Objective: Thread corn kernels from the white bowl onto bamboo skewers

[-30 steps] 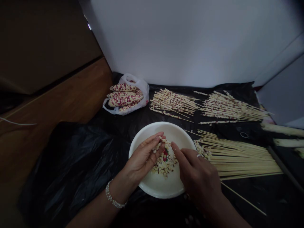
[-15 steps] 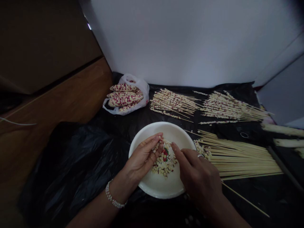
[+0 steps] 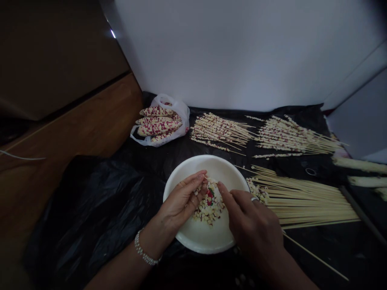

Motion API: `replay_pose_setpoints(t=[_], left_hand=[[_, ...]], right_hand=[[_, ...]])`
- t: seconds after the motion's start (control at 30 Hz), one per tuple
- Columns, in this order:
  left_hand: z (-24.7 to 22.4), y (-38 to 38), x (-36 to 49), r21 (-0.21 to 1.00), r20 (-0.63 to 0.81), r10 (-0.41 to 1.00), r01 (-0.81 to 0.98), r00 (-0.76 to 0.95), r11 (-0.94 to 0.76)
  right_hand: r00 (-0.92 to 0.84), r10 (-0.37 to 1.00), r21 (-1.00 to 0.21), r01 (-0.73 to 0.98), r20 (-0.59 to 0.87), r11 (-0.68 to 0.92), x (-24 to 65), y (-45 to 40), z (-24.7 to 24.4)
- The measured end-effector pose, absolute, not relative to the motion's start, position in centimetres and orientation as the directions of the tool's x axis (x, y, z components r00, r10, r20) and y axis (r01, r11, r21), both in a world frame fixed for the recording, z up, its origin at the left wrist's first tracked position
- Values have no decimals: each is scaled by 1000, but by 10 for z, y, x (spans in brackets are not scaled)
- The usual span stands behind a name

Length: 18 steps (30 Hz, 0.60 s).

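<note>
1. Head view, looking fwd & down at a table covered by a black plastic sheet. Person's two bare forearms enter from the bottom edge, hands over a white bowl at lower centre.
2. L hand, lower centre-left, w/ a beaded bracelet on the wrist: fingers curled close together, narrow, and they seem to pinch a thin bamboo skewer, only its tip showing above them.
3. R hand, lower centre-right, w/ a ring: index finger & thumb narrow, reaching toward the skewer tip & kernels. Can't tell if they hold anything.
4. Loose corn kernels, pale w/ some red, lie in a heap inside the bowl, right under both hands & touching the L fingers.
5. Right of the bowl: a bundle of bare bamboo skewers, w/ a cluster of kernels at its left end, just beside the rim. One loose stick lies below it.
6. Upper centre: two bunches of kernel-threaded skewers. To their left, a white plastic bag holds red-and-cream corn cobs.
7. Far right edge: pale corn husks. Upper left: a wooden surface. Behind all: a white wall.
</note>
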State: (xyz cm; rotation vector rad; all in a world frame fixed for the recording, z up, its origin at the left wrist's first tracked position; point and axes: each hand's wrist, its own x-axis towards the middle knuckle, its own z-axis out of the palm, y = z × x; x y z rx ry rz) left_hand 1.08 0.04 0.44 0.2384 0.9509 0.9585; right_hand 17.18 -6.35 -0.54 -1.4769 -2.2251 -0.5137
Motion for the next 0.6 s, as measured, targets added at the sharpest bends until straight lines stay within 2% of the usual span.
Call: replay_pose_setpoints(t=[0.37, 0.6], left_hand=[[0, 0, 8, 637, -535, 811, -516, 238, 572], [-1, 0, 8, 619, -525, 812, -540, 255, 570]], right_hand=[[-356, 769, 75, 924, 532, 376, 172, -63, 0], [-320, 783, 20, 930, 533, 367, 173, -63, -4]])
